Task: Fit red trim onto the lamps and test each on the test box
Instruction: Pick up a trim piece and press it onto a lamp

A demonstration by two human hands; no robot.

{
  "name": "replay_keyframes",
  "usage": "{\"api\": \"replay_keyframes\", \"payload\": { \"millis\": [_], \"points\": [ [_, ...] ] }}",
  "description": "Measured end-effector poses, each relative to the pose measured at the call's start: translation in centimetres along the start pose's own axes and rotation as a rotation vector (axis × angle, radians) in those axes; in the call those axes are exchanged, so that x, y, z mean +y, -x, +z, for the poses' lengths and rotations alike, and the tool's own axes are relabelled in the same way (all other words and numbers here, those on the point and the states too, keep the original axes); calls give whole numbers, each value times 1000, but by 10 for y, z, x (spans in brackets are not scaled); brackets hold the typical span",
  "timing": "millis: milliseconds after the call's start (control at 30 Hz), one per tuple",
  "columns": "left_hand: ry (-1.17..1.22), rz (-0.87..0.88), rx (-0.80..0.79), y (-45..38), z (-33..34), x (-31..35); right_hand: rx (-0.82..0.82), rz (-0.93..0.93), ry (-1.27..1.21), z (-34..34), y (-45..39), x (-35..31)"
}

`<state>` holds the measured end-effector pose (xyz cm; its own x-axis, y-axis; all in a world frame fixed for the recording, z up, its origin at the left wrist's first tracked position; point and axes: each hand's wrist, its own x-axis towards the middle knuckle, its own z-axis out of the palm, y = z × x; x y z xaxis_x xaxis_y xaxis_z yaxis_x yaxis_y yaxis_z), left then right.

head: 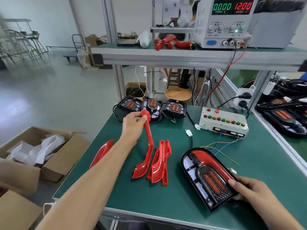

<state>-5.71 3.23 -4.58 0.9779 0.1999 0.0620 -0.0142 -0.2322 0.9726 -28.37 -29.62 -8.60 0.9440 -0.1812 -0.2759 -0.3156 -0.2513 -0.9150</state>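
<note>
The power supply point(224, 22) on the upper shelf point(166, 53) shows 0.000 in green digits and 12.00 in red; the small print under the digits and by its knobs is too blurred to read. A red and a black lead run down from it towards the counter point(174, 201), which is covered in a green mat.

The left hand point(133, 125) has its grip closed round the upper end of a long red trim piece point(147, 146), whose lower end hangs over the mat. Just right of it lies a small stack of red trim point(160, 163), and another red piece point(103, 151) lies at the left edge of the counter. The right hand point(249, 190) has its grip closed on the near right edge of a lamp point(207, 176) lying flat on the mat, thumb on its face; a red band already curves along the lamp's upper side.

The test box point(223, 122), white with rows of red, green and yellow buttons, sits at the back right, loose coloured wires trailing from it. Three more lamps point(152, 105) lie in a row at the far edge. A white plug point(189, 132) lies between the box and the held lamp.

Open cardboard boxes point(41, 151) with white wrapping stand on the pale floor to the left. A round wooden stool point(178, 94) stands behind the counter
</note>
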Motion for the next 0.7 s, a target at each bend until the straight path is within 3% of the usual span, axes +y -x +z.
{"api": "replay_keyframes", "payload": {
  "millis": [133,233,367,500,700],
  "points": [
    [449,-151,-63,44,25,10,25,-7,-8,-1,-4,6],
    [560,-243,-159,87,54,12,23,-22,-20,-1,-6,7],
    [407,-256,-341,140,89,3,24,-61,-38,0,-11,11],
    [250,-263,-346,162,101,-5,8,-80,-147,3,-17,20],
    [-55,27,-288,165,92,1,61,-121,-330,16,-20,27]
  ]
}}
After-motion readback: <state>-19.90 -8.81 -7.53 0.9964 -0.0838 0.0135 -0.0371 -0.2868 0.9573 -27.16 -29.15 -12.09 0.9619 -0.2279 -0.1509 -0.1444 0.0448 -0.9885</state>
